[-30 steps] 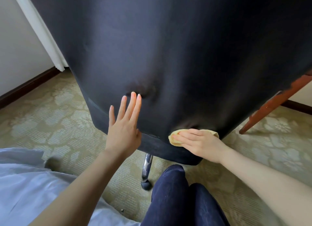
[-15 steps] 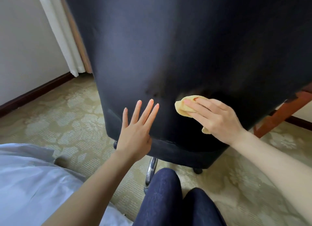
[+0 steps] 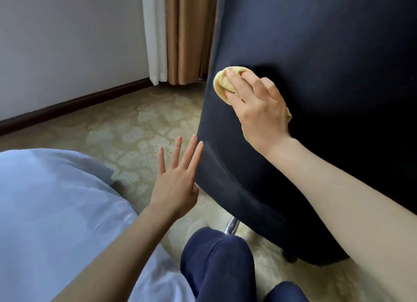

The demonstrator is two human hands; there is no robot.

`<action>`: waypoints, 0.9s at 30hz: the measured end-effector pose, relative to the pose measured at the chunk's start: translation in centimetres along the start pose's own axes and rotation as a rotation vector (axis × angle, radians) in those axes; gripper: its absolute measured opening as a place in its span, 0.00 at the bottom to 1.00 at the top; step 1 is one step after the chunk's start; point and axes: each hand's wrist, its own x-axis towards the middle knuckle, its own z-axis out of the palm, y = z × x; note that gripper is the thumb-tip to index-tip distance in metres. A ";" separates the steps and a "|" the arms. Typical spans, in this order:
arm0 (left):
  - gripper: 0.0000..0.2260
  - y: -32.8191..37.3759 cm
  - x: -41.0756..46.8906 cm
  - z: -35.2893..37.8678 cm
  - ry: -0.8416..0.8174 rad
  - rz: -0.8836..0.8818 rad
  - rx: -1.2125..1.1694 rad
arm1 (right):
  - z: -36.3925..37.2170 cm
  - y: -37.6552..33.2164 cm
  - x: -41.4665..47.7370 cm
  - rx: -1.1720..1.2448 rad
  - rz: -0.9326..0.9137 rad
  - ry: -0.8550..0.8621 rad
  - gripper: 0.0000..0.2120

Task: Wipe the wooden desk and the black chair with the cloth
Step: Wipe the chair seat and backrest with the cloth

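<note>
Your left hand (image 3: pixel 174 186), fingers straight and spread and holding nothing, has slid off the back of the black chair (image 3: pixel 316 53). Now only its fingertips reach the chair's left edge, above the patterned carpet (image 3: pixel 135 130). Your right hand (image 3: pixel 259 107) has climbed up and to the left across the chair back since a moment ago, its fingers bent over the bunched yellow cloth (image 3: pixel 222 85) and pressing it against the fabric near that same edge.

One black chair (image 3: pixel 316 53), one cloth (image 3: pixel 222 85), one left hand (image 3: pixel 174 188), one right hand (image 3: pixel 259 107), two curtains (image 3: pixel 185 30).
</note>
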 end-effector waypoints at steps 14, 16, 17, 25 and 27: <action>0.39 -6.1 2.1 4.4 0.000 -0.076 -0.045 | 13.1 -9.9 -2.4 -0.023 -0.364 -0.388 0.15; 0.39 -5.9 2.1 5.1 -0.021 -0.070 -0.056 | 13.8 -10.7 -4.5 -0.007 -0.393 -0.440 0.20; 0.39 -5.6 2.1 5.5 -0.046 -0.071 -0.076 | 14.0 -11.0 -5.9 -0.018 -0.408 -0.485 0.23; 0.40 -1.5 3.1 6.0 -0.126 0.011 -0.188 | 13.7 -10.0 -15.3 -0.094 -0.808 -0.804 0.27; 0.43 0.2 3.6 5.6 -0.132 0.047 -0.215 | 12.8 -8.9 -16.8 -0.076 -0.869 -0.820 0.25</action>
